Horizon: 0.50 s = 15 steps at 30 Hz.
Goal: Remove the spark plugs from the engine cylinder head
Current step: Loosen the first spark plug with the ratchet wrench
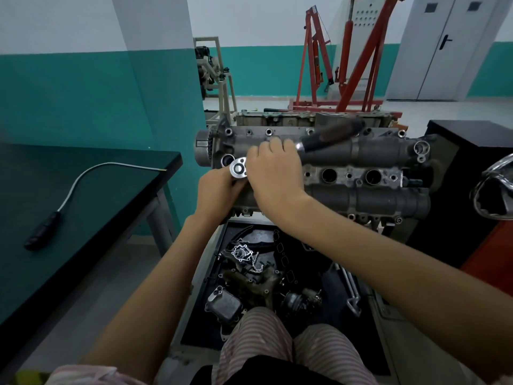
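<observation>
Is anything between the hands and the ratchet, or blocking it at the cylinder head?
No. Both hands already hold the ratchet: the left hand at its head, the right hand on the handle. The cylinder head around it looks unobstructed.

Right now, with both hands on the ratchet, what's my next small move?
Probably swing the ratchet handle to loosen the plug: the left hand steadies the ratchet head over the leftmost well of the cylinder head, and the right hand grips the shaft.
</observation>
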Motion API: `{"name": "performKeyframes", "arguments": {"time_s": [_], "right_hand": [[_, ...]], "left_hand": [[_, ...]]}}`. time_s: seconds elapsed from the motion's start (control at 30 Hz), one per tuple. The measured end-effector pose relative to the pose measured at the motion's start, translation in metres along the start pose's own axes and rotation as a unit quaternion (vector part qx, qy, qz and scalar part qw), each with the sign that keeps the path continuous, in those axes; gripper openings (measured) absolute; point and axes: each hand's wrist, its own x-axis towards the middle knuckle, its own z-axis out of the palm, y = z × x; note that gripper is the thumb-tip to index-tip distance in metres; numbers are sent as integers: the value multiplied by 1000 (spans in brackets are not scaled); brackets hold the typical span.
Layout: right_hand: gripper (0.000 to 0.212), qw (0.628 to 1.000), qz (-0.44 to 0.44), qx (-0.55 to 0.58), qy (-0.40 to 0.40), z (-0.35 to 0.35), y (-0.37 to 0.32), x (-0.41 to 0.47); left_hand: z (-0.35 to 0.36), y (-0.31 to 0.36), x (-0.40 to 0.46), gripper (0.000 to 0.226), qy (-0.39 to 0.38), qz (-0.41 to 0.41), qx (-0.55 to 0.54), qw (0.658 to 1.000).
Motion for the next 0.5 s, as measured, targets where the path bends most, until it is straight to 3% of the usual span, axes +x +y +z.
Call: {"name": "performKeyframes", "arguments": {"time_s": [0.07,0.1,0.13,0.17,0.2,0.23,0.27,0.33,0.37,0.43,0.5], "right_hand": [[30,985,60,148,-61,3,-1,-4],[31,952,82,272,-115,4,-3,-6],[29,883,85,418,-198,4,-5,-7],[24,785,83,551,-269,1,-6,-9],[15,714,85,623,-308,0,-4,-10],[4,705,72,629,-320,-2,2,-8],[8,765,56,569,-298,-4,9,-5],[2,931,25,306,-198,-13,21,3],[8,973,28,187,-130,-16,21,4],[21,998,20,51,-34,-14,16,7],[27,1000,16,19,-2,-7,6,5]], "left_hand": [[-1,1,0,21,-18,-16,2,1000],[-2,2,0,18,-33,-30,5,999],[-2,2,1,18,-49,-43,12,998],[-3,1,1,17,-61,-46,21,997],[-4,1,1,16,-69,-44,26,996],[-5,0,1,17,-71,-43,23,996],[-5,1,0,21,-64,-43,12,997],[-5,0,0,21,-39,-21,4,999],[-4,0,0,19,-29,-9,9,1000],[-4,0,1,17,-24,-8,16,1000],[-5,0,0,19,-30,-16,14,999]]}}
